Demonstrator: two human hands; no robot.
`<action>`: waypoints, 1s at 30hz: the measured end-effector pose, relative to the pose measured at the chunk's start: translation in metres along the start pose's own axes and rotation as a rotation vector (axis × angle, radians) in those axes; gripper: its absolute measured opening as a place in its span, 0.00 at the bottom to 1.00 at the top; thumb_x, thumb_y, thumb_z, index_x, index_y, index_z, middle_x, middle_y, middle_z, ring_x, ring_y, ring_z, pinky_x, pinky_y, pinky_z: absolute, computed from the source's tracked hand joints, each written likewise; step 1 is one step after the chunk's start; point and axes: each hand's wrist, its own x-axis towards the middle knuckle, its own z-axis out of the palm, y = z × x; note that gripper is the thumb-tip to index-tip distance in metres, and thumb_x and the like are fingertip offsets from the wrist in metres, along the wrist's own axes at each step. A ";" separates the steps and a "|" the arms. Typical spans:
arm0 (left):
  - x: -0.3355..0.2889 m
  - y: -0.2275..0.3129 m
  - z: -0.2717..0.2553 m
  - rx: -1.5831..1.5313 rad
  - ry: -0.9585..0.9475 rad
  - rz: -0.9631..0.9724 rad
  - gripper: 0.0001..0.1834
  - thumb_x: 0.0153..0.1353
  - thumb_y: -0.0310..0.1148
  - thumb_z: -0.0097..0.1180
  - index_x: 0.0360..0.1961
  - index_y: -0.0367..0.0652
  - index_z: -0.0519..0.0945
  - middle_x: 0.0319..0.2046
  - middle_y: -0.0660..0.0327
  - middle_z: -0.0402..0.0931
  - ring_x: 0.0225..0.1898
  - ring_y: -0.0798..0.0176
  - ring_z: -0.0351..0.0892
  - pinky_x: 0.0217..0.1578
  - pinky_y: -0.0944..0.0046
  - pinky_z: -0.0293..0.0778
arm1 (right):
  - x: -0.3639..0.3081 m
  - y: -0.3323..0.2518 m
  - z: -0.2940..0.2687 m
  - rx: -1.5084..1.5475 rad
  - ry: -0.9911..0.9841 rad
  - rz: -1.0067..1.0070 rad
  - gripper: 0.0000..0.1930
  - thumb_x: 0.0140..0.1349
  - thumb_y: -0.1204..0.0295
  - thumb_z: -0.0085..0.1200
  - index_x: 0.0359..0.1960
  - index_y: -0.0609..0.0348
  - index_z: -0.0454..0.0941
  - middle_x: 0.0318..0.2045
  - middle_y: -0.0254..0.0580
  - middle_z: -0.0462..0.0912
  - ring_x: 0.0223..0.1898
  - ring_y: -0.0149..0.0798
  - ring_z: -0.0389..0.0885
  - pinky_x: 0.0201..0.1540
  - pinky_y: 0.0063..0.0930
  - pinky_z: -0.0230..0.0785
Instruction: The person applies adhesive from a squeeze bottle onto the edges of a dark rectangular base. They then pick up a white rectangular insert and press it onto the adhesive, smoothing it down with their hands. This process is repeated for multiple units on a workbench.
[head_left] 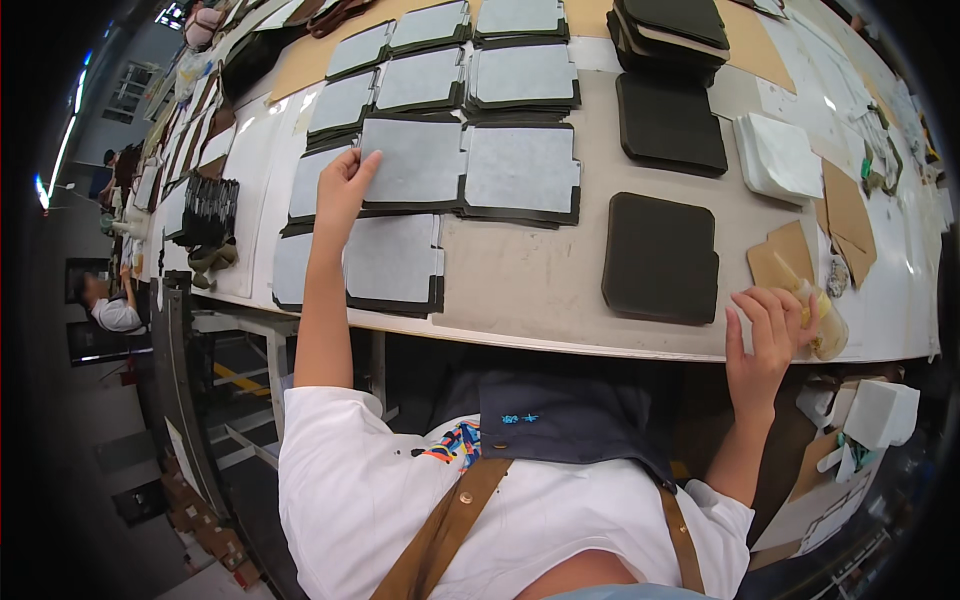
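Note:
My left hand [345, 190] is closed on the left edge of a grey panel with a black border [412, 160], thumb on its upper face. More such panels lie in overlapping rows and stacks around it, among them a grey panel [520, 168] to its right and another grey panel [392, 262] nearer me. At the right, my right hand [765, 335] is raised by the table's front edge, thumb apart from the bent fingers. Its fingertips reach a clear bottle [830, 325] with yellowish contents; whether they touch it I cannot tell. A pale stick [793, 272] slants near the bottle's top.
Dark notched panels [660, 258] form stacks to the right. Beyond them lie a white folded pile [778, 158] and brown card pieces [850, 215]. Dark strips [205, 210] stand bundled at the left edge. Another person [115, 310] is far left; a box [820, 490] is below right.

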 end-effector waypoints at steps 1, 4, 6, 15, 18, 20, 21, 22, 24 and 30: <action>0.010 -0.007 -0.006 0.010 0.033 -0.015 0.19 0.69 0.38 0.62 0.49 0.29 0.82 0.36 0.64 0.84 0.35 0.77 0.76 0.38 0.74 0.72 | -0.001 0.004 -0.001 -0.012 0.009 0.022 0.09 0.57 0.73 0.67 0.39 0.53 0.83 0.40 0.31 0.83 0.48 0.41 0.78 0.73 0.54 0.45; 0.026 -0.026 -0.017 0.043 0.041 -0.051 0.20 0.69 0.39 0.62 0.49 0.28 0.81 0.37 0.63 0.85 0.36 0.76 0.78 0.41 0.73 0.73 | -0.007 0.021 -0.007 -0.090 0.025 0.079 0.09 0.60 0.72 0.65 0.42 0.53 0.82 0.43 0.33 0.83 0.51 0.41 0.77 0.73 0.54 0.45; 0.031 -0.032 -0.016 0.180 0.108 -0.010 0.21 0.68 0.40 0.62 0.54 0.33 0.81 0.39 0.61 0.85 0.39 0.70 0.80 0.43 0.67 0.75 | -0.013 0.033 -0.012 -0.161 0.043 0.140 0.09 0.62 0.72 0.64 0.43 0.53 0.82 0.45 0.33 0.83 0.53 0.42 0.77 0.73 0.52 0.45; -0.012 0.008 0.025 0.568 0.238 0.558 0.17 0.65 0.37 0.63 0.54 0.44 0.82 0.52 0.56 0.81 0.57 0.49 0.75 0.60 0.52 0.67 | -0.117 0.162 -0.026 0.049 0.112 0.875 0.29 0.73 0.51 0.54 0.66 0.61 0.71 0.56 0.44 0.79 0.57 0.40 0.75 0.64 0.39 0.59; -0.053 0.044 0.073 0.421 -0.021 0.640 0.16 0.62 0.35 0.65 0.50 0.45 0.84 0.52 0.57 0.81 0.58 0.50 0.75 0.61 0.51 0.65 | -0.118 0.161 -0.024 0.364 0.094 1.023 0.32 0.74 0.48 0.53 0.67 0.63 0.70 0.56 0.43 0.80 0.54 0.35 0.76 0.60 0.30 0.64; -0.079 0.068 0.107 0.421 -0.159 0.714 0.14 0.62 0.34 0.65 0.49 0.47 0.85 0.52 0.58 0.81 0.57 0.52 0.76 0.61 0.52 0.64 | -0.121 0.164 -0.012 0.422 0.204 0.965 0.32 0.73 0.48 0.53 0.65 0.64 0.72 0.55 0.43 0.81 0.53 0.35 0.77 0.61 0.29 0.64; -0.087 0.077 0.123 0.411 -0.230 0.760 0.13 0.62 0.33 0.64 0.49 0.47 0.85 0.52 0.58 0.81 0.57 0.53 0.76 0.61 0.53 0.63 | -0.121 0.169 -0.012 0.492 0.182 1.009 0.32 0.73 0.48 0.54 0.64 0.65 0.73 0.55 0.43 0.81 0.54 0.36 0.77 0.61 0.30 0.64; -0.093 0.084 0.139 0.369 -0.252 0.792 0.12 0.63 0.32 0.64 0.48 0.48 0.85 0.52 0.59 0.81 0.57 0.54 0.76 0.62 0.53 0.62 | -0.120 0.175 -0.014 0.559 0.163 1.051 0.32 0.73 0.48 0.54 0.63 0.66 0.73 0.55 0.43 0.81 0.54 0.36 0.77 0.62 0.30 0.64; -0.099 0.096 0.164 0.280 -0.299 0.861 0.11 0.63 0.32 0.63 0.47 0.49 0.85 0.51 0.61 0.81 0.57 0.54 0.75 0.63 0.52 0.60 | -0.119 0.180 -0.015 0.643 0.194 1.082 0.32 0.72 0.49 0.55 0.62 0.68 0.74 0.55 0.44 0.81 0.56 0.36 0.77 0.63 0.30 0.63; -0.101 0.101 0.189 0.214 -0.264 0.863 0.10 0.62 0.29 0.62 0.44 0.49 0.86 0.50 0.64 0.81 0.58 0.54 0.74 0.62 0.52 0.60 | -0.100 0.150 -0.019 0.865 0.698 0.849 0.32 0.73 0.54 0.56 0.65 0.70 0.68 0.60 0.48 0.76 0.62 0.39 0.75 0.68 0.35 0.63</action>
